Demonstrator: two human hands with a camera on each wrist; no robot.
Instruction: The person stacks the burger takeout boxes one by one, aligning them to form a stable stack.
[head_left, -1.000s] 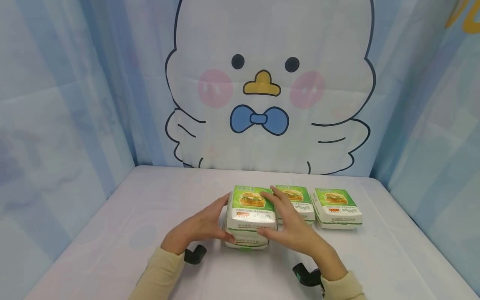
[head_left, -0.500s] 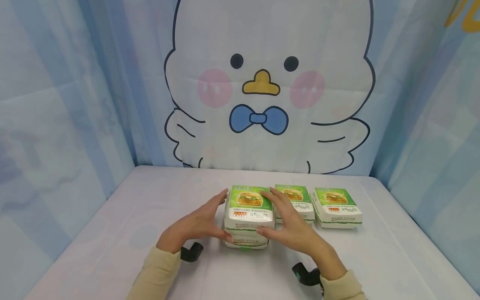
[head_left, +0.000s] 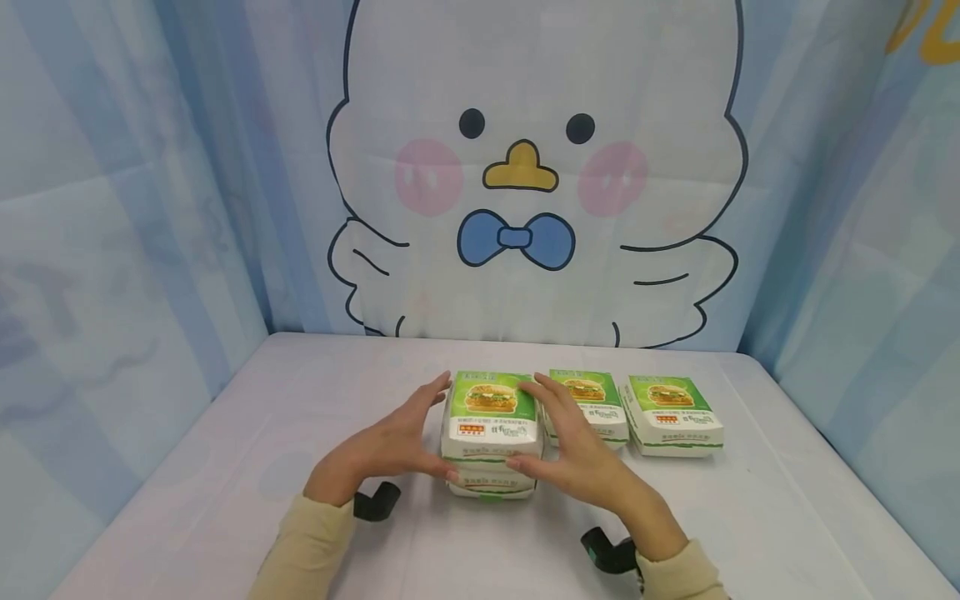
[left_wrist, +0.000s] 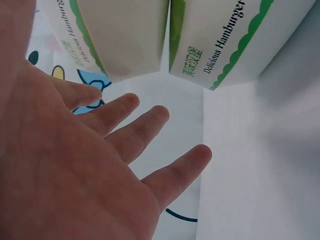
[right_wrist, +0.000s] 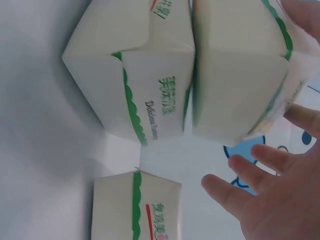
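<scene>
Two white-and-green hamburger boxes stand stacked in the head view, the upper box directly on the lower box. My left hand is at their left side, thumb at the front edge and fingers spread. In the left wrist view its straight fingers are apart from the boxes. On the right side, my right hand has its thumb by the front and its index fingertip at the upper box's top edge. The right wrist view shows extended fingers, with one fingertip against the upper box.
Two more hamburger boxes lie to the right of the stack: a nearer-in box, partly behind my right hand, and an outer box. The white-covered table ends at a curtain with a cartoon chick.
The upper box has shifted a little left and now sits more squarely over the lower one. My left hand has moved slightly left; my right hand has followed the upper box slightly left.
</scene>
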